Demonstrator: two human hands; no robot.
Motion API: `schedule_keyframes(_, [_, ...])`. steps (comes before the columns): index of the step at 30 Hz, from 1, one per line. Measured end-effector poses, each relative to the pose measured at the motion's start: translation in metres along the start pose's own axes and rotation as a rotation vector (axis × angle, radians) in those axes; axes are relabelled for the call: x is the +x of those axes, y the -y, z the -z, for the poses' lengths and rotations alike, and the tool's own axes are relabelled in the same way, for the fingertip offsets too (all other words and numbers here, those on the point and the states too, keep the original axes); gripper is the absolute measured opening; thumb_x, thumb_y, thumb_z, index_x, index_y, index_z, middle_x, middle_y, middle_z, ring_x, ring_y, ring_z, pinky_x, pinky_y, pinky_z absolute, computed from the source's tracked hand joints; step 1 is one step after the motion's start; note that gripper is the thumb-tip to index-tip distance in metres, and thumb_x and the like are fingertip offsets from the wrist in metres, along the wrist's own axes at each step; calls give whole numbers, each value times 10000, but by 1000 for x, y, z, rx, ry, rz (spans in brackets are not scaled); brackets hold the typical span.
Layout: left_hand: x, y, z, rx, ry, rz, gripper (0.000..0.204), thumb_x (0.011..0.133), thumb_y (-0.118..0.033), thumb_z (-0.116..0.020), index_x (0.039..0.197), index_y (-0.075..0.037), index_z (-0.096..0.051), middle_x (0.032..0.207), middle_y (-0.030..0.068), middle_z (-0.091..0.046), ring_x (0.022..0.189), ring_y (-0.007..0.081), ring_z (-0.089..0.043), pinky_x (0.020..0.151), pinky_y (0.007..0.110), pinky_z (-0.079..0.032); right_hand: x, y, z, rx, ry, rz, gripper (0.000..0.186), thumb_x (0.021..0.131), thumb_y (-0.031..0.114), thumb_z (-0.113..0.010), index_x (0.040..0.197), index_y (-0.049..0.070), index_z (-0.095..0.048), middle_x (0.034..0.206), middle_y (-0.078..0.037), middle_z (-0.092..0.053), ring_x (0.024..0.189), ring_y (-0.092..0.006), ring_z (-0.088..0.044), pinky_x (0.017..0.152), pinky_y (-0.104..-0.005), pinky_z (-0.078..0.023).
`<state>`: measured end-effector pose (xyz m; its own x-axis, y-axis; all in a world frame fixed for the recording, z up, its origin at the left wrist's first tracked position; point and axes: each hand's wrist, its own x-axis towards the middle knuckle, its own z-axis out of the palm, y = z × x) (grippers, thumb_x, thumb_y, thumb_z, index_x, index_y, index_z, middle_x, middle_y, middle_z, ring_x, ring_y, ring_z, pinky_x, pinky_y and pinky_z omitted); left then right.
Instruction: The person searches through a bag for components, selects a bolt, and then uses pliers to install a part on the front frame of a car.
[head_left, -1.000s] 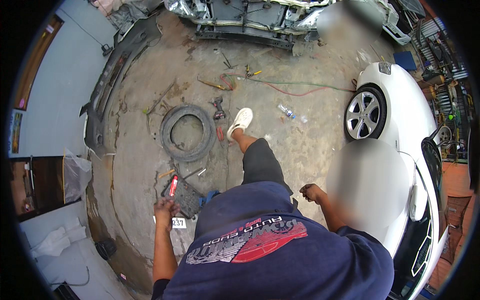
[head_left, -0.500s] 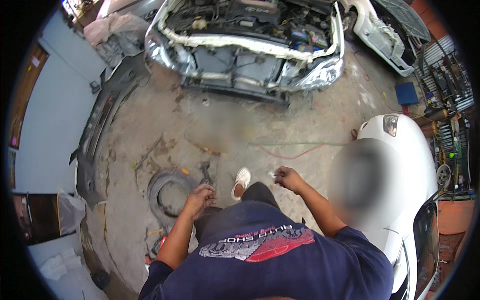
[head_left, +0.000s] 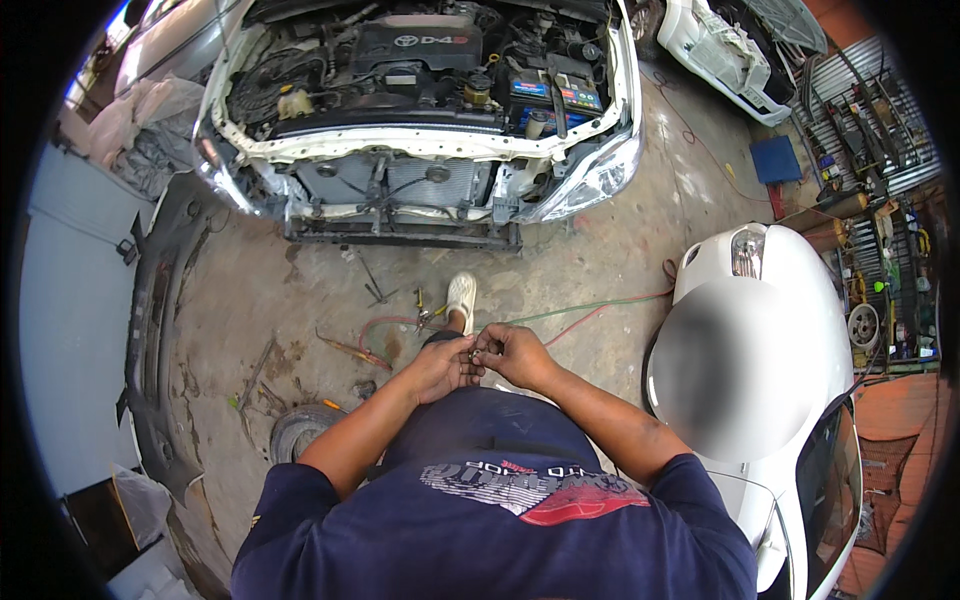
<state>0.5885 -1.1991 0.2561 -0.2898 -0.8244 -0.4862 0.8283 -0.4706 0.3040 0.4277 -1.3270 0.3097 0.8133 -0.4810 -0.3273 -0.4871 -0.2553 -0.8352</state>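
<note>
Concrete floor point(head_left: 620, 270) throughout. From my remote station, left to right: tyre point(head_left: 290, 430), 8 o'clock; car with exposed engine point(head_left: 420, 125), 12; left hand point(head_left: 442, 370) half-open, palm upward, 7; small piece point(head_left: 476, 354), too tiny to identify, 6, pinched by right hand point(head_left: 514, 355), fingers curled, 5; white car point(head_left: 825, 330), 3.

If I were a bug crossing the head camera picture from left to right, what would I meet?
Pale blue wall, dark bumper cover, grey-black tyre, the person's left hand, the right hand, white car.
</note>
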Motion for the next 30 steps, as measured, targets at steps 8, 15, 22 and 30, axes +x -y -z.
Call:
schedule_keyframes(8, [179,-118,57,189,-113,38,259,1065,-241,-554,1152,-17,-649,918,51,-642,795,149,-621,730,310,-512,157,-96,111,176,15,-284,194,861,1,-709,1047,16,-652,860,-37,-644,777,-133,-606,722,-292,-503])
schedule_keyframes(15, [313,-236,124,343,-341,-74,230,1031,-204,-599,1108,-7,-690,829,34,-656,702,134,-608,664,285,-506,271,-147,201,355,-115,-504,177,864,-68,-597,1030,-28,-643,904,-115,-708,769,-210,-718,651,-340,-563])
schedule_keyframes(22, [433,-256,194,547,-576,-24,243,1002,-164,-642,1193,-25,-698,887,39,-702,709,121,-627,637,287,-513,369,-206,198,-103,-249,-286,215,754,106,-734,956,33,-724,879,-215,-723,859,-432,-703,765,-474,-569])
schedule_keyframes(30, [481,-245,201,486,-631,85,171,1003,-194,-671,1110,-69,-715,946,10,-682,800,118,-619,676,274,-488,420,-284,177,-225,-252,-131,150,791,97,-730,931,50,-703,892,-203,-722,840,-422,-704,731,-457,-578])
